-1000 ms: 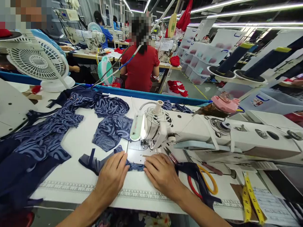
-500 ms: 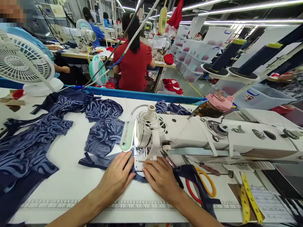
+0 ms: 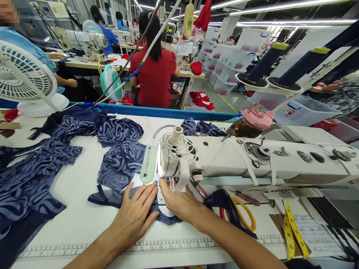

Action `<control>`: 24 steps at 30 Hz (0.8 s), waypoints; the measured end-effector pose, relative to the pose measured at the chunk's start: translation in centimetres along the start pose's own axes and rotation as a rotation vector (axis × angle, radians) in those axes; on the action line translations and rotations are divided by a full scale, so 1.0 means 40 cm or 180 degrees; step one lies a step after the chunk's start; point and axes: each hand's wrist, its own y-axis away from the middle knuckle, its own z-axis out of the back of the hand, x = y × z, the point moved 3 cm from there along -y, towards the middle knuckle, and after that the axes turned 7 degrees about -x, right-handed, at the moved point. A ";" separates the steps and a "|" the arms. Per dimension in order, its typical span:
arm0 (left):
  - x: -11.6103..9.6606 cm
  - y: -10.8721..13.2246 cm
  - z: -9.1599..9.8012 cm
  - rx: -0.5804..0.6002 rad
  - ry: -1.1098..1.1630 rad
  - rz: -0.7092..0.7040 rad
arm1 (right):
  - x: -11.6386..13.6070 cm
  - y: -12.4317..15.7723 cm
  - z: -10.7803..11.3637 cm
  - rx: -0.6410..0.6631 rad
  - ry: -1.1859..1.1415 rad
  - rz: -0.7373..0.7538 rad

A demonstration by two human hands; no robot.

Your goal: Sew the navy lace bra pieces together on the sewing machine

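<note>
My left hand (image 3: 137, 211) lies flat on a navy fabric piece (image 3: 108, 198), its fingers stretched toward the needle area of a white sewing machine (image 3: 221, 155). From under both hands a curved, textured edge of navy fabric (image 3: 168, 219) shows on the machine bed. Close to the presser foot, my right hand (image 3: 182, 201) has its fingers drawn together, partly hidden by the machine head. Whatever is in its fingertips I cannot make out. A pale green plate (image 3: 149, 164) hangs at the left of the machine head.
Patterned navy fabric pieces (image 3: 122, 160) and a larger navy heap (image 3: 36, 168) lie leftward. Scissors with a yellow handle (image 3: 246, 215), a navy strip (image 3: 224, 203) and a yellow tape measure (image 3: 293, 231) lie right. A white fan (image 3: 26, 78) stands left; a person in red (image 3: 153, 74) sits ahead.
My right hand has moved left and forward to the presser foot, its fingers now closer together. My left hand has shifted slightly left and down. More of the fabric's curved edge shows.
</note>
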 end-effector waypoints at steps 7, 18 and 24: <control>-0.007 -0.036 -0.027 0.0209 0.0248 0.0101 | -0.019 0.083 0.078 0.0226 0.0202 -0.0441; -0.002 0.006 -0.032 -0.0083 0.0198 -0.0132 | -0.027 0.209 0.109 -0.0366 0.0669 -0.0734; -0.001 0.058 -0.011 -0.0279 0.0039 -0.0233 | -0.139 0.240 0.123 -0.0180 0.0738 -0.0496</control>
